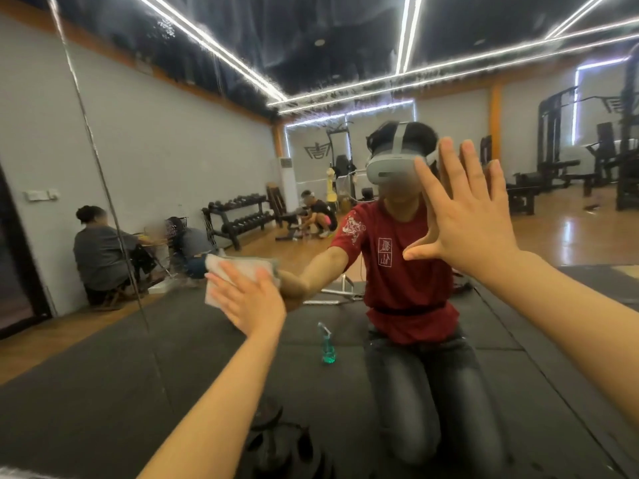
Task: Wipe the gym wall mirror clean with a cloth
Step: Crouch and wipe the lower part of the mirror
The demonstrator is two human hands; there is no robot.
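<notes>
The wall mirror [193, 140] fills almost the whole head view and reflects the gym and me kneeling. My left hand [250, 299] presses a folded white cloth [221, 271] flat against the glass at lower left, fingers straight. My right hand [460, 216] is spread wide with the palm on the glass at right of centre, holding nothing. A vertical seam between mirror panels [103, 188] runs down the left side.
A teal spray bottle [326, 344] shows in the reflection on the black floor mat [103, 392] near my knees. Reflected behind me are people seated at left, a dumbbell rack [238, 219] and weight machines [570, 160] at right. Dark weight plates [283, 447] lie at the mirror's foot.
</notes>
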